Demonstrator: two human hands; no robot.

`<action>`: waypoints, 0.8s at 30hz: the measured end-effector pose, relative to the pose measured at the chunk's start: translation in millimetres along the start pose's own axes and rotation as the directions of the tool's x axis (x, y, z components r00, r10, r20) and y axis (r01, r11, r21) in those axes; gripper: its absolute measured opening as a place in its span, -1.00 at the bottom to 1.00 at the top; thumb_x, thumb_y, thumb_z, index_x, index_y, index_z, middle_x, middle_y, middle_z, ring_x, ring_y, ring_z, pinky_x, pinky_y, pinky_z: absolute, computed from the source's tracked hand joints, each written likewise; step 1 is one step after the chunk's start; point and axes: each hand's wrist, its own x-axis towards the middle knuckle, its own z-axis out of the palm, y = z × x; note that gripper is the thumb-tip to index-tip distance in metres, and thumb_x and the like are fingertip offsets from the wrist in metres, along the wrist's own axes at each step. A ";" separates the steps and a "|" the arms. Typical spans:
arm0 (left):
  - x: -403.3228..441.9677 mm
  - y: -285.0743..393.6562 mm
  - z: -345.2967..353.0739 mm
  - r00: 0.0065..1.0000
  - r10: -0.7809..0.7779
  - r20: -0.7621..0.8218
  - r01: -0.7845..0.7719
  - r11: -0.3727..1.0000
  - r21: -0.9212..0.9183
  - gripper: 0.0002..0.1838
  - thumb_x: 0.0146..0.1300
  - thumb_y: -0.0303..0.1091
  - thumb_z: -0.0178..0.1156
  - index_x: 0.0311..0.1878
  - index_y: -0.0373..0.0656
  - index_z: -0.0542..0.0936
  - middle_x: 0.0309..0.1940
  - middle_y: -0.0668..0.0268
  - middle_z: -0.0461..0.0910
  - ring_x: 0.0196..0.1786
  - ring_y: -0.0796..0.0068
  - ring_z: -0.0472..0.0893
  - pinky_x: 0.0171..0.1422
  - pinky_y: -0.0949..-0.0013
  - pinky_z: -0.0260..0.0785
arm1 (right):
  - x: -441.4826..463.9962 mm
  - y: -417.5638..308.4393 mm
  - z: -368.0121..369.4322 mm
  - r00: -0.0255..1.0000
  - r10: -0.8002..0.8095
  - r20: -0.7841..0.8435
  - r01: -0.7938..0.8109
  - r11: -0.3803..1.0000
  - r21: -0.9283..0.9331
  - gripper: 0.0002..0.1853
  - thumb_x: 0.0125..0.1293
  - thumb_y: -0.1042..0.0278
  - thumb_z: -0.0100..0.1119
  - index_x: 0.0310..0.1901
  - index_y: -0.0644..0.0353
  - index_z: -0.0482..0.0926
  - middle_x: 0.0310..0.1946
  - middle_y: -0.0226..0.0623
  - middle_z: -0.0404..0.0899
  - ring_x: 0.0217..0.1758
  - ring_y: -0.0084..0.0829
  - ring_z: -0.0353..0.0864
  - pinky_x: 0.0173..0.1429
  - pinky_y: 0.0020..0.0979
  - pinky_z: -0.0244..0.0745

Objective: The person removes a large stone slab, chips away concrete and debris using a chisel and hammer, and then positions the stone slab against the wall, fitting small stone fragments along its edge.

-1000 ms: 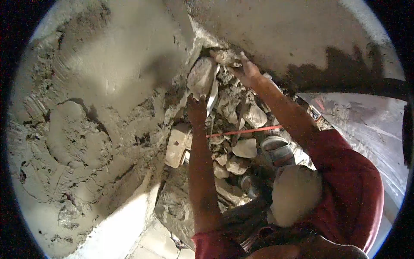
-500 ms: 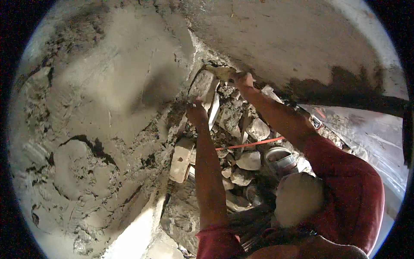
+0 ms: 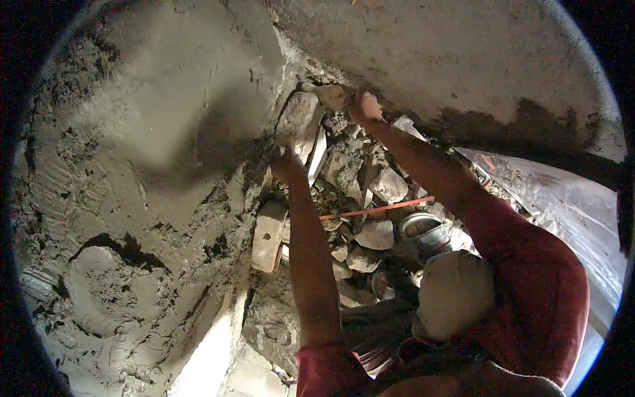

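Note:
A long pale stone (image 3: 299,119) lies in the corner between the two wall surfaces. My left hand (image 3: 286,162) is at its lower end, the fingers bent and dark against it; whether they grip the stone is unclear. A smaller brownish stone (image 3: 331,96) sits at the top of the corner, right beside the long one. My right hand (image 3: 365,109) is at the right side of this smaller stone, its fingers curled and partly hidden, so its hold is unclear. Just below the long stone stands a thin white strip (image 3: 317,157).
Rubble with pale stones (image 3: 376,235) lies between my arms, crossed by a red strip (image 3: 377,208). A sandalled foot (image 3: 424,233) stands there. A pale block (image 3: 269,237) is left of my left forearm. Rough mortar (image 3: 119,291) covers the left side; plastic sheeting (image 3: 562,205) is at right.
The smaller stone, earlier between the fingers of my right hand, now sits in the corner. My right hand has shifted to its right side. My left hand stays near the long stone's lower end.

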 end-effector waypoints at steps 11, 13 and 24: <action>-10.6 -98.5 31.6 0.923 0.023 0.384 -0.063 0.994 0.091 -0.29 0.02 0.22 0.06 -0.04 -0.32 0.45 -0.12 -0.04 0.49 -0.03 0.02 0.47 0.03 0.12 0.34 | -63.1 -30.3 -22.5 0.759 -0.542 0.360 0.550 0.830 0.091 -0.62 0.07 0.09 0.00 -0.13 0.15 0.44 -0.24 -0.12 0.51 -0.23 -0.20 0.54 -0.08 -0.21 0.41; -39.2 -80.7 2.9 0.838 -0.025 0.545 -0.051 0.991 0.125 -0.31 0.04 0.21 0.03 -0.07 -0.32 0.47 -0.14 -0.05 0.49 -0.05 0.00 0.47 0.01 0.12 0.35 | -100.9 -20.7 -0.4 0.560 -0.795 0.235 0.811 0.584 0.045 -0.57 0.12 0.23 -0.01 0.06 0.07 0.32 -0.06 -0.15 0.41 -0.12 -0.19 0.46 0.07 -0.22 0.31; -184.8 -39.1 -61.8 0.797 0.424 0.430 -0.204 0.859 -0.470 -0.62 0.09 -0.17 0.07 -0.08 -0.19 0.45 -0.14 0.05 0.47 -0.10 0.09 0.49 -0.02 0.14 0.34 | -131.1 -30.1 -86.6 0.382 -0.552 0.741 0.856 0.513 -0.059 -0.45 0.03 -0.02 0.15 0.00 0.10 0.30 -0.35 -0.07 0.46 -0.16 -0.07 0.46 -0.19 -0.10 0.41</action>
